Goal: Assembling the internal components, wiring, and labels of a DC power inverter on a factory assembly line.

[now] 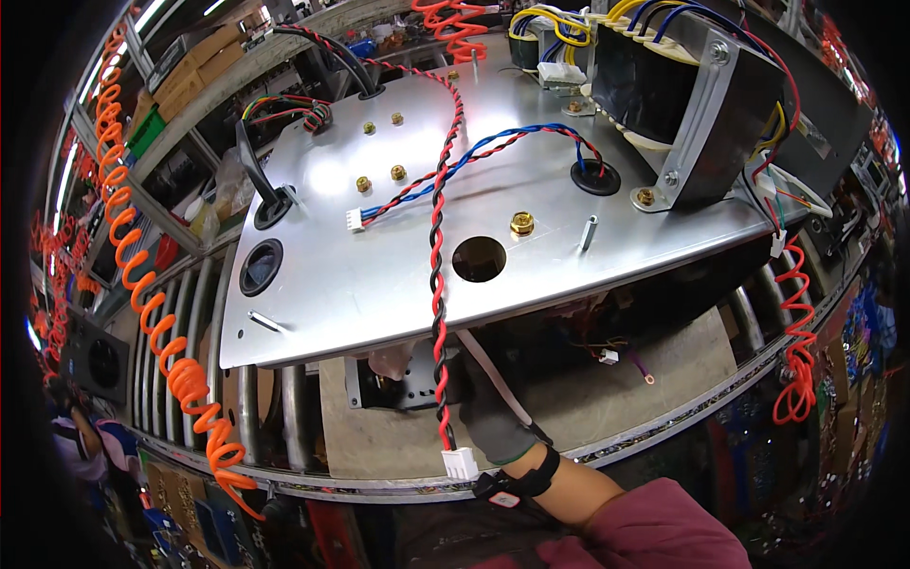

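Note:
My right hand point(493, 417), in a dark grey glove with a black wrist strap, reaches beneath a silvery metal plate point(322, 308). The plate hides its fingers, and a pale strip runs along the glove. Close to this hand, a black bracket-like part point(417, 384) lies under the plate's front edge. A twisted red-and-black cable point(437, 275) crosses the plate and hangs over that edge, ending in a white connector point(461, 465) near my wrist. On the plate, a blue, red and black cable point(474, 155) leaves a grommet point(595, 176). My left hand is out of sight.
A black-wrapped transformer point(645, 90) stands on the plate's far right, held by a metal bracket point(697, 123). Metal rollers point(180, 332) run beneath. Orange coiled hoses hang at the left point(142, 275) and right point(796, 332). Another person point(85, 436) is at the far left.

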A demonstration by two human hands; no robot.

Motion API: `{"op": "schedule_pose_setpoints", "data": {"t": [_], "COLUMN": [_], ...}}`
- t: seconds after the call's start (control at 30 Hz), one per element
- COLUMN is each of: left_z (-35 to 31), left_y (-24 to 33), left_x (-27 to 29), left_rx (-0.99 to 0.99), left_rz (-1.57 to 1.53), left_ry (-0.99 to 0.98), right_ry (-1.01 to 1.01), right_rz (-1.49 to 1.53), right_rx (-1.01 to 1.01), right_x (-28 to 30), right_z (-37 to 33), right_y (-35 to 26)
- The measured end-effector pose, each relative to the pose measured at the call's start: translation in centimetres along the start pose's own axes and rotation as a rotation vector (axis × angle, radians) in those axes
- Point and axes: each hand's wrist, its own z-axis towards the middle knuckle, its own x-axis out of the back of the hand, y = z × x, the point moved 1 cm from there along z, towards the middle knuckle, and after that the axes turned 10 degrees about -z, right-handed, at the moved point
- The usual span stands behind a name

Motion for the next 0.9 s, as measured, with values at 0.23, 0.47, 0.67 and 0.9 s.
{"op": "schedule_pose_setpoints", "data": {"t": [0.23, 0.47, 0.67, 0.9], "left_z": [-9.2, -12.6, -12.1, -11.1], "left_y": [23.7, 39.7, 39.8, 39.7], "left_x": [-0.3, -10.0, -11.8, -12.4], "left_rx": [-0.734, -1.046, -1.000, -1.003], "left_rz": [-0.881, -1.080, -1.082, -1.084], "left_ry": [-0.571, -0.411, -0.566, -0.652], "right_ry": [-0.057, -0.173, -0.264, -0.281], "right_rz": [-0.010, 0.159, -0.093, -0.428], "right_rx": [-0.021, -0.027, -0.038, -0.078], "right_x": [-0.2, -0.3, 0.8, 2.6], "right_z": [0.4, -0.3, -2.1, -3.5], "right_y": [0.2, 0.7, 3.8, 5.8]}}
